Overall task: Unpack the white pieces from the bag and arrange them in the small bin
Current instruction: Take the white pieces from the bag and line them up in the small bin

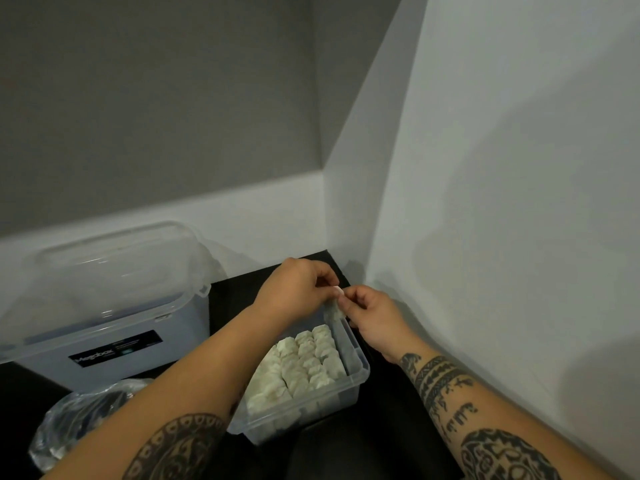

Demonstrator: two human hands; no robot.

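A large clear storage box (114, 344) with a dark label stands at the left of the black desk (391, 427), its see-through lid (104, 268) on top. In front of it, at the lower left, lies a crumpled clear plastic bag (76, 427); what it holds is too blurred to tell.

The small bin (360, 374), clear plastic, sits near the middle of the desk, just right of the large box and close to the white wall. Inside it the white pieces (304, 367) are packed in tight rows side by side: small, pale, off-white and lumpy, filling most of the bin, with the far end less full.

Both tattooed forearms reach forward over the bin. The left hand (294, 289) and the right hand (370, 311) meet above the bin's far end, fingers curled, thumbs and forefingers pinching one more white piece (334, 311) between them. It hangs from the fingertips just above the far rim, apart from the packed rows.
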